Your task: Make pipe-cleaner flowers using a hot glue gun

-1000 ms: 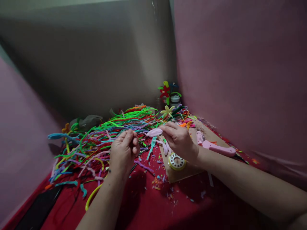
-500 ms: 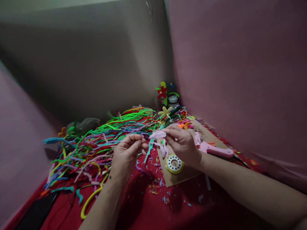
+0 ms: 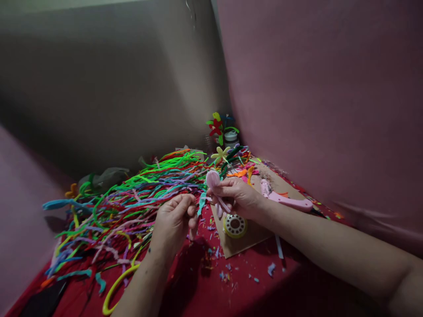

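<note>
My right hand [image 3: 239,196] pinches a pale pink pipe-cleaner petal [image 3: 213,178] upright over the cardboard, its rounded end up and its thin tails below the fingers. To the left and slightly lower, my left hand [image 3: 175,218] is closed, thumb against fingers; whatever it may hold is too small or hidden. A turquoise pipe-cleaner piece [image 3: 202,202] shows between the hands. Beneath my right hand, a yellow-rimmed roll of tape [image 3: 235,225] lies on the cardboard [image 3: 253,243].
Many-coloured pipe cleaners [image 3: 158,180] pile up on the left. A pink glue gun [image 3: 291,201] lies at right. Behind are a yellow flower [image 3: 220,154], a red flower [image 3: 215,127] and a lidded jar [image 3: 231,137]. Fluff scraps litter the red cloth [image 3: 244,293].
The petal has turned from lying sideways to upright in my right hand. My left hand has drawn lower, away from it. The whole view has shifted, moving the scene leftward.
</note>
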The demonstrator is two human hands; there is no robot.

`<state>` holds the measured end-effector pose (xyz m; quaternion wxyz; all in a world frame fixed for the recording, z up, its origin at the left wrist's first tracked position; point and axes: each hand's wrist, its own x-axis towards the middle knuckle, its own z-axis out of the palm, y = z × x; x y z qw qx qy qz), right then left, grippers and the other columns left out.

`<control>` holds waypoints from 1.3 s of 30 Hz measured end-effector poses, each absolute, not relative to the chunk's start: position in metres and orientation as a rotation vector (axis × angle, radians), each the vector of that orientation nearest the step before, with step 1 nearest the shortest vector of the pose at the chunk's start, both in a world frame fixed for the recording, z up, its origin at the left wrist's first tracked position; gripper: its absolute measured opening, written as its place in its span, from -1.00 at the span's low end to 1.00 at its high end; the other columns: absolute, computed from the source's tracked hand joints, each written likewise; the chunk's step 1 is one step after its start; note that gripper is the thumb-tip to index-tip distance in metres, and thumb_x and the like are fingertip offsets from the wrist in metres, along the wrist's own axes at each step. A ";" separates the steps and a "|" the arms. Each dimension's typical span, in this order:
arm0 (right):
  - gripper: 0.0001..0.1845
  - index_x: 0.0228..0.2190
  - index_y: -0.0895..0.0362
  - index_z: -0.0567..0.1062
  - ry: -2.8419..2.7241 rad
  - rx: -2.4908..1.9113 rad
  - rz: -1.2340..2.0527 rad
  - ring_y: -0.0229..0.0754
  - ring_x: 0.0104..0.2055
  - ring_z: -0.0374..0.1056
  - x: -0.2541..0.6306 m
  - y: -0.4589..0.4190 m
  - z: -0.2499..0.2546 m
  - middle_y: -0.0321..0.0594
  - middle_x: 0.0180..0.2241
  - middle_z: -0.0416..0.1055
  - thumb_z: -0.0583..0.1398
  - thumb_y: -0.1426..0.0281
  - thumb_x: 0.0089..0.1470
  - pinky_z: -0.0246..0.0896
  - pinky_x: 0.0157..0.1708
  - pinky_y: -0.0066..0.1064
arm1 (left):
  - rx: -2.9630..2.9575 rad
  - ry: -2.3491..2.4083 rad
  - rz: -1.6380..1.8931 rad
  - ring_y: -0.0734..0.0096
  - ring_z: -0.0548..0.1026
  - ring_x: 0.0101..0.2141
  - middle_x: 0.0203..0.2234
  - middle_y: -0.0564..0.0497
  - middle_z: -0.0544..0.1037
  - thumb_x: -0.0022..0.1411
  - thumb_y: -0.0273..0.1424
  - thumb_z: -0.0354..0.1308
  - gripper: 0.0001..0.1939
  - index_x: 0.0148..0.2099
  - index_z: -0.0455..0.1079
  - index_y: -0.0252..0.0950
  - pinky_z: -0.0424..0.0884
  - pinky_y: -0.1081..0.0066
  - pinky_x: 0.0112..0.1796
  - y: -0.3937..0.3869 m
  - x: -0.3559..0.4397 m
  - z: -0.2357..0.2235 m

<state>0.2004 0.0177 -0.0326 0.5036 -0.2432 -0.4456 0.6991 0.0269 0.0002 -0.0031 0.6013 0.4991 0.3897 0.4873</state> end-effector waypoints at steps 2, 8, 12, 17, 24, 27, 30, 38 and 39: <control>-0.74 -0.41 0.25 0.54 -1.102 -0.579 1.700 -0.49 -0.78 0.02 0.201 0.017 -0.031 -0.34 -0.65 0.35 0.29 0.28 -0.10 -0.15 -0.81 -0.56 | 1.138 0.912 1.123 0.67 0.14 -0.80 -0.73 0.21 0.24 0.07 -0.26 0.19 -0.77 -0.43 0.29 -0.31 0.09 0.63 -0.84 0.000 0.028 -0.003; -0.73 -0.41 0.25 0.56 -1.110 -0.593 1.689 -0.49 -0.77 0.01 0.201 0.018 -0.034 -0.33 -0.66 0.34 0.30 0.29 -0.13 -0.20 -0.79 -0.57 | 1.172 0.996 1.125 0.69 0.11 -0.83 -0.79 0.21 0.22 0.09 -0.21 0.15 -0.71 -0.49 0.23 -0.31 0.00 0.64 -0.80 0.003 0.029 -0.009; -0.74 -0.36 0.24 0.56 -1.107 -0.563 1.692 -0.47 -0.75 0.03 0.202 0.022 -0.038 -0.33 -0.63 0.35 0.29 0.31 -0.09 -0.14 -0.78 -0.55 | 1.177 1.007 1.131 0.67 0.12 -0.85 -0.83 0.19 0.22 0.09 -0.19 0.15 -0.66 -0.54 0.24 -0.32 0.00 0.63 -0.81 0.004 0.028 -0.011; -0.75 -0.35 0.25 0.55 -1.065 -0.540 1.712 -0.48 -0.75 0.05 0.203 0.023 -0.037 -0.31 -0.59 0.38 0.28 0.33 -0.08 -0.16 -0.79 -0.55 | 1.128 0.856 1.108 0.65 0.25 -0.76 -0.69 0.15 0.33 0.02 -0.30 0.24 -0.78 -0.46 0.33 -0.35 0.16 0.63 -0.80 0.004 0.026 -0.008; -0.72 -0.30 0.27 0.53 -1.016 -0.510 1.753 -0.48 -0.77 0.04 0.205 0.024 -0.035 -0.31 -0.59 0.39 0.29 0.36 -0.08 -0.24 -0.82 -0.55 | 1.158 0.861 1.087 0.64 0.28 -0.75 -0.65 0.09 0.43 -0.06 -0.39 0.29 -0.82 -0.49 0.35 -0.37 0.18 0.63 -0.82 0.006 0.022 -0.009; -0.74 -0.33 0.28 0.54 -1.006 -0.523 1.764 -0.48 -0.78 0.06 0.205 0.023 -0.034 -0.30 -0.59 0.39 0.29 0.37 -0.10 -0.21 -0.83 -0.56 | 1.174 0.853 1.085 0.63 0.30 -0.74 -0.65 0.08 0.43 -0.08 -0.38 0.30 -0.74 -0.57 0.27 -0.35 0.17 0.62 -0.77 0.004 0.023 -0.010; -0.76 -0.36 0.28 0.54 -1.014 -0.556 1.747 -0.48 -0.78 0.07 0.204 0.022 -0.035 -0.29 -0.59 0.40 0.30 0.37 -0.12 -0.18 -0.83 -0.58 | 1.217 0.848 1.096 0.59 0.32 -0.71 -0.64 0.08 0.43 -0.02 -0.30 0.26 -0.70 -0.58 0.23 -0.33 0.20 0.58 -0.72 0.001 0.026 -0.010; -0.79 -0.47 0.25 0.51 -1.187 -0.637 1.582 -0.45 -0.78 0.06 0.200 0.017 -0.034 -0.37 -0.74 0.28 0.26 0.32 -0.09 -0.13 -0.83 -0.59 | 1.392 0.984 1.175 0.63 0.30 -0.66 -0.48 0.13 0.42 -0.02 -0.37 0.27 -0.71 -0.19 0.36 -0.24 0.20 0.58 -0.68 -0.003 0.038 -0.015; -0.80 -0.48 0.25 0.50 -1.208 -0.647 1.555 -0.46 -0.78 0.04 0.199 0.015 -0.033 -0.39 -0.74 0.27 0.26 0.33 -0.10 -0.13 -0.83 -0.60 | 1.395 1.003 1.190 0.64 0.28 -0.67 -0.49 0.13 0.42 -0.01 -0.36 0.26 -0.72 -0.20 0.37 -0.26 0.19 0.58 -0.68 -0.004 0.038 -0.015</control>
